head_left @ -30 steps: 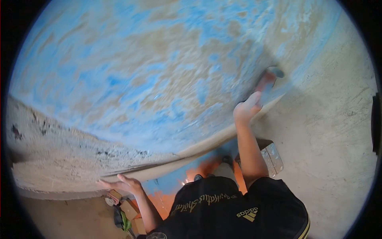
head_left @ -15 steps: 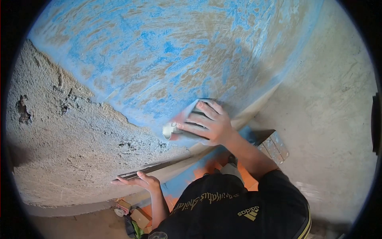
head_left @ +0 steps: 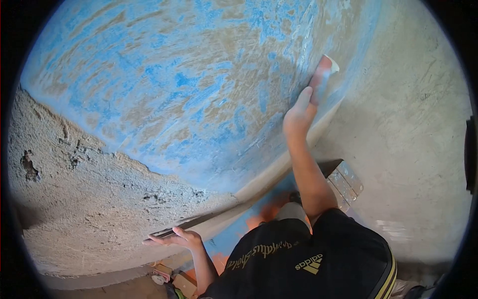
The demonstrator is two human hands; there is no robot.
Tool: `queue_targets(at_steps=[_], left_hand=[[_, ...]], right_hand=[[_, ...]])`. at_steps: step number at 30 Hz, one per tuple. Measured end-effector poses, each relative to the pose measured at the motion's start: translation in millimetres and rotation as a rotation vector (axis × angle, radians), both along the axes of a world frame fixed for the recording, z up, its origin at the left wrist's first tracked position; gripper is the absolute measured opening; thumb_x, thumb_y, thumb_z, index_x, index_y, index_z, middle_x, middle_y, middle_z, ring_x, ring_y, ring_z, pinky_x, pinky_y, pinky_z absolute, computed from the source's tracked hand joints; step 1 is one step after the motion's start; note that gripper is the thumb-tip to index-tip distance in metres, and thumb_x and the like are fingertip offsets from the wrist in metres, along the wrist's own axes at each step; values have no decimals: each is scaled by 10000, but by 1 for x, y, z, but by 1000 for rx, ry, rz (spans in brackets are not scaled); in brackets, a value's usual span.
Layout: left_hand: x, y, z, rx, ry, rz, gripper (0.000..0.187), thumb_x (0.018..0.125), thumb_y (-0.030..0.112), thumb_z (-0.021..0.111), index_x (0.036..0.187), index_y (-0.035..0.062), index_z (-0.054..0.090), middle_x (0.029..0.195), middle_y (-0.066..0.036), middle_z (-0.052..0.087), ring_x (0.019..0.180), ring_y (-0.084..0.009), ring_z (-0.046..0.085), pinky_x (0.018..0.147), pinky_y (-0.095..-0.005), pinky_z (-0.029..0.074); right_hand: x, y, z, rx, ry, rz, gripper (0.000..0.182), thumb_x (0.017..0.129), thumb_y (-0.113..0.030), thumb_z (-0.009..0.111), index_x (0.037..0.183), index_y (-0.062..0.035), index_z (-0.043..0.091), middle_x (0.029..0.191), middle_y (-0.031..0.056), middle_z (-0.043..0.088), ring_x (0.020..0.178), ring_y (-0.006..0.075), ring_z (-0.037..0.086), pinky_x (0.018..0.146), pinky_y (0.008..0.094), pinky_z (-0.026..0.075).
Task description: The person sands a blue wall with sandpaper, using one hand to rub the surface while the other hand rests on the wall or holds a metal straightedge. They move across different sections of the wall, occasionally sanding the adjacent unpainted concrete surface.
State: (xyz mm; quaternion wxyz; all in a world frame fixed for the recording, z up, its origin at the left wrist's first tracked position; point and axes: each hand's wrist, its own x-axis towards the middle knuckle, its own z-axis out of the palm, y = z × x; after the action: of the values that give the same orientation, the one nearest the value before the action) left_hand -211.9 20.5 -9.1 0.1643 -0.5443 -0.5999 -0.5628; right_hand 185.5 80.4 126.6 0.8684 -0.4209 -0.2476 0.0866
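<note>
Sheet (head_left: 321,75) of reddish, paper-like material, curled along its length, whitish at the far end. Lies over the right part of a broad, curving surface (head_left: 189,89) streaked blue over tan, close to its right margin. Held in right hand (head_left: 298,118) — grip closed on the near end of the sheet, thumb stretched along it toward the whitish end, other fingers mostly hidden.

Right forearm (head_left: 309,172) reaching up from a black short-sleeved shirt (head_left: 343,249) with gold lettering (head_left: 259,255) and yellow stripes.

Left hand (head_left: 184,238) low and to the left, relaxed, fingers extended, thumb apart. Near a narrow dark strip (head_left: 199,218) at the lower edge of a rough, grey-beige plaster area (head_left: 89,194) pitted with dark holes (head_left: 30,167). Touching or just apart — not possible to say from this angle.

To the right of the streaks, a smooth grey-beige surface (head_left: 408,124). Just right of the right forearm, a paint-spattered slatted panel (head_left: 347,180). Between the forearms, ground stained blue and orange (head_left: 236,226). Beside left forearm (head_left: 203,264), a brown box (head_left: 185,285), partly cut off.
</note>
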Motion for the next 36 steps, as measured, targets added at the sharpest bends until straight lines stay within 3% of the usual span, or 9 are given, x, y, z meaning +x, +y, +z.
queue_targets(at_steps=[5, 10, 14, 19, 23, 26, 29, 33, 36], left_hand=[[4, -7, 2, -68, -23, 4, 858, 1043, 625, 384, 1632, 68, 103, 1691, -246, -93, 1562, -453, -44, 1217, -664, 45], [27, -6, 10, -69, -72, 73, 812, 1068, 581, 344, 1629, 47, 100, 1686, -261, -57, 1561, -454, -7, 1213, -664, 72], [60, 3, 16, 19, 17, 111, 767, 1088, 494, 344, 1629, 38, 50, 1680, -274, -16, 1560, -452, 27, 1210, -642, 106], [143, -1, 31, 148, 107, -38, 769, 1082, 432, 373, 1622, 33, -2, 1683, -274, -15, 1560, -446, 32, 1223, -619, 83], [204, 10, 39, 157, 149, -95, 793, 1073, 449, 405, 1611, 11, 21, 1679, -270, -22, 1558, -440, 41, 1236, -604, 53], [233, 18, 43, 163, 181, -107, 793, 1069, 447, 412, 1625, 40, 18, 1680, -290, -44, 1561, -460, -10, 1222, -631, 38], [250, 21, 38, 128, 140, 0, 794, 1066, 496, 424, 1611, 23, 93, 1676, -279, -16, 1558, -452, 16, 1222, -630, 77], [273, 26, 24, 100, 28, 55, 816, 1068, 545, 391, 1611, 6, 108, 1670, -288, -2, 1557, -453, 36, 1220, -625, 103], [289, 21, 13, 53, -44, 62, 848, 1061, 576, 387, 1617, 4, 99, 1669, -305, -1, 1560, -452, 18, 1220, -628, 82]], right_hand=[[-18, -16, -45, 22, -1300, -419, 514, 948, -272, 547, 1402, -37, 604, 1438, 214, 544, 1506, 452, 297, 1188, 693, 74], [60, 4, -68, -91, -332, -185, 441, 952, -247, 555, 1360, -97, 631, 1338, 168, 582, 1433, 399, 387, 1161, 662, 180], [66, -22, -63, -17, -1308, -336, 391, 954, -226, 560, 1326, -145, 653, 1259, 132, 612, 1375, 356, 459, 1139, 637, 265], [162, 10, -108, -81, -648, -212, 302, 966, -231, 556, 1228, -197, 703, 1176, 120, 631, 1325, 364, 513, 1132, 663, 302], [154, -25, -84, -157, -1153, -383, 309, 1028, -164, 455, 1121, -51, 727, 1189, 122, 645, 1410, 342, 458, 1169, 531, 329], [214, -11, -118, -193, -925, -335, 299, 956, -94, 499, 1128, -20, 731, 1137, 153, 664, 1420, 335, 470, 1194, 542, 278], [270, 1, -145, -264, -403, -261, 246, 954, -202, 570, 1069, -137, 778, 1181, 132, 668, 1446, 330, 435, 1183, 629, 260], [289, -41, -84, -261, -1225, -280, 299, 1024, -201, 502, 1009, -42, 755, 1188, 137, 687, 1443, 300, 439, 1197, 488, 322], [340, -31, -115, -444, -960, -256, 391, 1058, -254, 478, 956, 14, 744, 1174, 138, 685, 1427, 321, 458, 1167, 486, 337]])
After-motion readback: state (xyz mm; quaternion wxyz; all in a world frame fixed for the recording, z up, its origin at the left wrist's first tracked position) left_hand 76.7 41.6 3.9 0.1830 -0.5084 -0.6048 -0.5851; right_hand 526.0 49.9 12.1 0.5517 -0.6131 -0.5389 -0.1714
